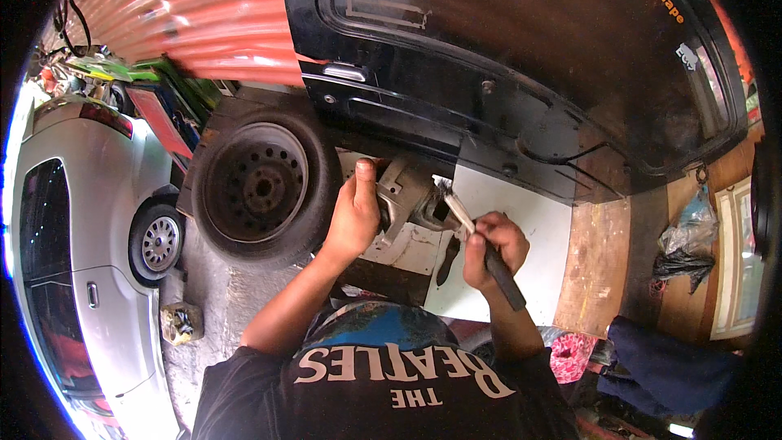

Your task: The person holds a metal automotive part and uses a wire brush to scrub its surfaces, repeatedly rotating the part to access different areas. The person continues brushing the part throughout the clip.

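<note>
My left hand [355, 216] is closed round a grey cast-metal part [407, 198], which looks like a brake caliper, with the thumb up along its near left side. The part is held over a white board [521, 253]. In my right hand [498, 248] is a brush [504, 279] with a black handle and a pale neck, pinched between thumb and fingers. Its dark bristles are at the right end of the metal part, by a dark opening; whether they touch it I cannot tell. A dark elongated shape [446, 263] shows on the board below the brush.
A tyre on a steel rim [265, 183] lies left of my left hand. Beyond the board stands a black vehicle door [391, 106] with a window. At far left are a silver car [106, 269] and a small container [181, 323]. Dark cloth [660, 363] lies at lower right.
</note>
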Tool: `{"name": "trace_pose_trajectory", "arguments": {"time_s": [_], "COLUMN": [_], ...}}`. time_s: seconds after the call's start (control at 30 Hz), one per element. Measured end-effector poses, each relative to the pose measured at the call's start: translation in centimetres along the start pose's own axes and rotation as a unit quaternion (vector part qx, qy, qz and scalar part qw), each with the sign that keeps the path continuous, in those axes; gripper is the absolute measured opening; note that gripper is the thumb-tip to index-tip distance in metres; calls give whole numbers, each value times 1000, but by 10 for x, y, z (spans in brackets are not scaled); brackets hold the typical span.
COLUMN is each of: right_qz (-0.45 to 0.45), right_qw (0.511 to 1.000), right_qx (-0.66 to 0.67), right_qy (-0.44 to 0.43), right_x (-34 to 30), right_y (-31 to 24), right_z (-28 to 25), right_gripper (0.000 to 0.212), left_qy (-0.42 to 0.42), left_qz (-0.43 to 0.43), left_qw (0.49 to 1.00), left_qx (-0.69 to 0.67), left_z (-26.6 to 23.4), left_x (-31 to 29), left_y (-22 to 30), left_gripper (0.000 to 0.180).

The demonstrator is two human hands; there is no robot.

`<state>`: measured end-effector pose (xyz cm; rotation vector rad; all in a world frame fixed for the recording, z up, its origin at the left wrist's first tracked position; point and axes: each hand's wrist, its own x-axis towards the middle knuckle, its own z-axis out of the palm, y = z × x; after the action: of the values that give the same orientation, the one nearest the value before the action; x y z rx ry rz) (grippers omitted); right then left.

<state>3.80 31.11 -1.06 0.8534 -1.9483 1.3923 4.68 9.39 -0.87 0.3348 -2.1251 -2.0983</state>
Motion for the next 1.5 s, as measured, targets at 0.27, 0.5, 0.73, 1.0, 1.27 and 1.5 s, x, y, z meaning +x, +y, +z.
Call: {"name": "trace_pose_trajectory", "arguments": {"time_s": [0.27, 0.5, 0.73, 1.0, 1.27, 1.5], "right_qz": [-55, 9, 90, 327, 271, 161], "right_qw": [998, 996, 990, 794, 790, 849], "right_qx": [34, 27, 17, 509, 472, 383], "right_qy": [-21, -90, -110, 62, -281, -327], "right_x": [5, 16, 5, -4, 37, 73], "right_y": [-3, 6, 26, 48, 93, 69], "right_z": [-11, 7, 24, 46, 19, 21], "right_gripper": [30, 51, 49, 59, 55, 46], "left_qy": [-15, -65, -90, -124, -326, -359], "left_qz": [-72, -185, -201, -208, -278, -202], "left_qw": [997, 963, 957, 937, 861, 865], "left_qx": [-33, -185, -187, -252, -272, -288], "left_z": [-6, -9, -8, -11, -9, -11], "left_x": [-1, 3, -4, 26, 10, 1], "left_y": [20, 32, 36, -31, -18, -36], "left_gripper": [83, 78, 76, 76, 102, 98]}}
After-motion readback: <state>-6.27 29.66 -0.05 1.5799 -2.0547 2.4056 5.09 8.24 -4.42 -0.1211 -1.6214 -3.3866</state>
